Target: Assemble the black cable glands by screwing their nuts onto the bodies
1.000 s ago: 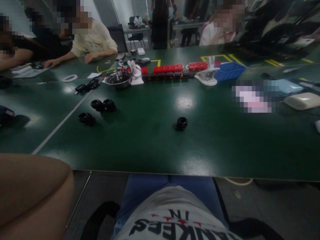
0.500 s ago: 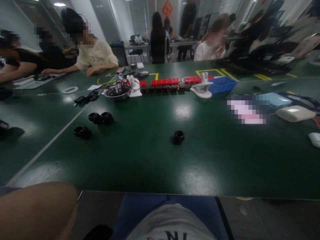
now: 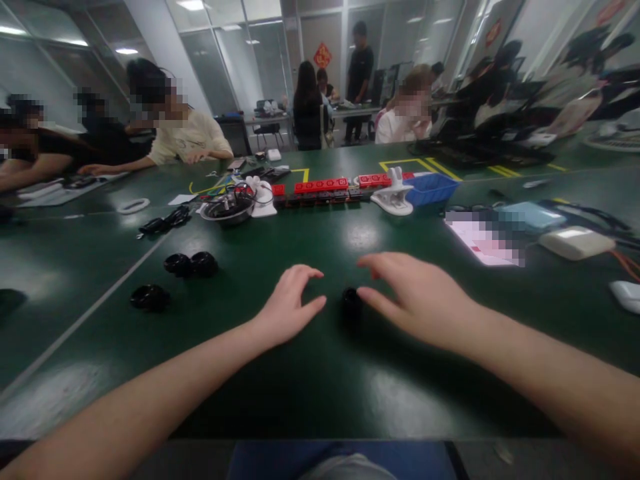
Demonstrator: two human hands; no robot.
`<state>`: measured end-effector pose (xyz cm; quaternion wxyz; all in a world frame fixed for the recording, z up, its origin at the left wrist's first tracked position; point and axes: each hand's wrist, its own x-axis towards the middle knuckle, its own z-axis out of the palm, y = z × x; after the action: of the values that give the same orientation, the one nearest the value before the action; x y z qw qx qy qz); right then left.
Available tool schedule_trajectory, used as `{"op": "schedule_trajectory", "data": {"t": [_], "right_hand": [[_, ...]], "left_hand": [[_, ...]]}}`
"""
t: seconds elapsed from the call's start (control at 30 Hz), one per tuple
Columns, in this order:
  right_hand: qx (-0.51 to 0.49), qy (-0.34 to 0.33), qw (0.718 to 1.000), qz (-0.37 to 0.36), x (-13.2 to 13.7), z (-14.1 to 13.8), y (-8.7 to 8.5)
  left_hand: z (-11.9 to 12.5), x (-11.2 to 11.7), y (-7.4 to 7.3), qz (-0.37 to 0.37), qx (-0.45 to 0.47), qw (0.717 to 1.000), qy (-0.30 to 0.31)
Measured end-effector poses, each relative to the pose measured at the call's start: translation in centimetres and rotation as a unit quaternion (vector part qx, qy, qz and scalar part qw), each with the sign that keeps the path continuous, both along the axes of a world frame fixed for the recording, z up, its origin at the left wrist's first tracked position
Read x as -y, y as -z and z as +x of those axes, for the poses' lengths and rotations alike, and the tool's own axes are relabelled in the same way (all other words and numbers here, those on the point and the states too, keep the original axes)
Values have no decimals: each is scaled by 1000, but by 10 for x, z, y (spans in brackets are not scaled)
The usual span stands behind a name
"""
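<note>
A small glossy black ring-shaped coil [image 3: 351,305] stands on the green table in front of me, its exact kind unclear. Just to its right is my right hand [image 3: 417,293], open, thumb and fingers apart; the thumb tip overlaps the coil's edge in the view, and whether they touch I cannot tell. My left hand [image 3: 290,303] is open too, a short gap to the left of the coil, with thumb and fingers curved towards it. Neither hand holds anything. Farther left lie a pair of similar black coils [image 3: 191,264] and another black coil [image 3: 150,297].
Across the table's middle are a metal bowl of cables [image 3: 227,208], red blocks in a row [image 3: 321,185], a white clip stand [image 3: 394,195] and a blue basket [image 3: 433,189]. A pink-and-white card [image 3: 483,243] and a white case [image 3: 577,243] lie right. Other people sit beyond.
Both hands have come into view over the table, one on each side of the single black coil. The view has tilted up slightly, so things on the table appear lower.
</note>
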<state>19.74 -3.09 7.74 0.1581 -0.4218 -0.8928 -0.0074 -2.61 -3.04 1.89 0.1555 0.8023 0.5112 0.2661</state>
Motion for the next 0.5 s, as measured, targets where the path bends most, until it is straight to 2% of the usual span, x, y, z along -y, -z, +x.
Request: {"op": "schedule_trajectory", "data": {"t": [0.1, 0.2, 0.33, 0.5], "right_hand": [[49, -6, 998, -42, -9, -21, 11], [84, -9, 994, -65, -18, -34, 22], [90, -31, 992, -83, -23, -35, 29], [65, -79, 991, -82, -22, -30, 31]], "left_hand": [[7, -10, 9, -52, -88, 990, 93], [18, -21, 16, -83, -121, 978, 146], [31, -27, 21, -77, -83, 985, 129], [30, -26, 22, -63, -58, 989, 123]]}}
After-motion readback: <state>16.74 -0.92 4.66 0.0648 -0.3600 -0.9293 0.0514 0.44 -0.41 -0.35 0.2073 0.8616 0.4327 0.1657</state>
